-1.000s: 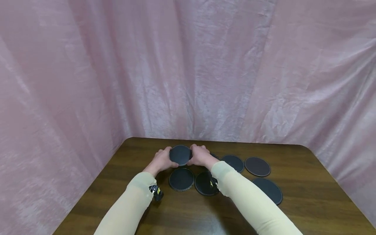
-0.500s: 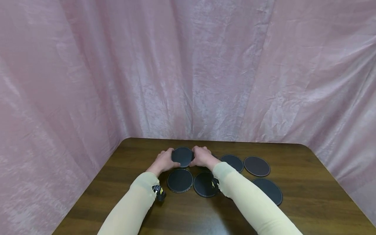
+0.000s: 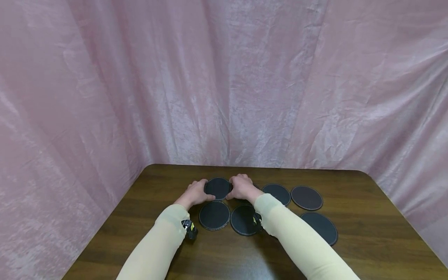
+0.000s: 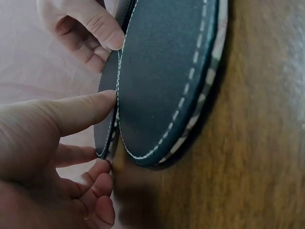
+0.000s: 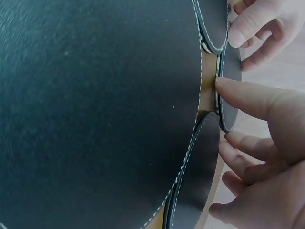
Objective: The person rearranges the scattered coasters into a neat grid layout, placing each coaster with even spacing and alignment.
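Observation:
A round dark leather coaster [image 3: 217, 188] lies at the back of the table, between both hands. My left hand [image 3: 196, 192] holds its left edge, with the thumb at the near rim and the index finger at the far side. At the right edge, my right hand [image 3: 242, 187] grips it the same way. The left wrist view shows this coaster [image 4: 106, 95] low behind a nearer coaster [image 4: 162, 81], which has white stitching and a pale patterned side. In front of the hands sit a coaster [image 3: 214, 216] and another [image 3: 243, 220], partly covered by the right wrist's camera.
More coasters lie to the right: a dark one [image 3: 277, 193], a brownish one [image 3: 307, 197] and a nearer one [image 3: 319, 226] partly under the right sleeve. Another is mostly hidden behind the right hand. A pink curtain [image 3: 224, 85] hangs behind the wooden table [image 3: 371, 217].
The held coaster has come down toward the table and slightly right and nearer, lying flatter now. Both hands have shifted a little to the right with it and keep their hold.

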Demonstrator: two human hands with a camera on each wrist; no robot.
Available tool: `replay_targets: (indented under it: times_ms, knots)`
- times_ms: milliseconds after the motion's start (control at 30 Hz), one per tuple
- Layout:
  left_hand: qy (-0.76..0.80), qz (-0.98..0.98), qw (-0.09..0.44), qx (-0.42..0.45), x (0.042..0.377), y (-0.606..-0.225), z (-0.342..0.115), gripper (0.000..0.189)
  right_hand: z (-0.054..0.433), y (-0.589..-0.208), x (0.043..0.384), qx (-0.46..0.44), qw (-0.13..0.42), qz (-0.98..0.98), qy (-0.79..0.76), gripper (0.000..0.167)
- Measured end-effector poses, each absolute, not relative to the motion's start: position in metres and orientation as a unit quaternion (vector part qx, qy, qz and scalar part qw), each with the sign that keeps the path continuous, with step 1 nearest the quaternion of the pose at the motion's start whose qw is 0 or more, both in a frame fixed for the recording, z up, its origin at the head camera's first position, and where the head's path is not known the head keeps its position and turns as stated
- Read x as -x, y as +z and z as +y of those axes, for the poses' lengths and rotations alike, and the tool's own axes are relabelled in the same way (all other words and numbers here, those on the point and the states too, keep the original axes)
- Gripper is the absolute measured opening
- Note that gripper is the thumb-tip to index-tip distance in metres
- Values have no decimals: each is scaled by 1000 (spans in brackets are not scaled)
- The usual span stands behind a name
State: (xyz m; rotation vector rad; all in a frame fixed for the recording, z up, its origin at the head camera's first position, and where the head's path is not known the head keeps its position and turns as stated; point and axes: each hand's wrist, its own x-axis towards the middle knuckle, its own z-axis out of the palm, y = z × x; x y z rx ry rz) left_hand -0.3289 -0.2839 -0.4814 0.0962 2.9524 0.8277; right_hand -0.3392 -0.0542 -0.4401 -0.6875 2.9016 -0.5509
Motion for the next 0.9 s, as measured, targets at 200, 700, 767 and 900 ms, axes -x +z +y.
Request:
replay_targets:
  times_ms: [200,700,767,900]
  knots:
    - [262,963,58,-33,312,-461,-274,79,-52,-440,339,230,59,956,-174,59]
    - [268,961,55,-32,294,-444,-270,73,-41,-436,333,248,38,948,-195,64]
    - [263,963,47,-35,295,-445,-271,72,-39,-434,330,252,32,947,-196,67]
    - [239,969,31,-46,295,-442,-269,72,-31,-430,323,257,21,948,-189,69]
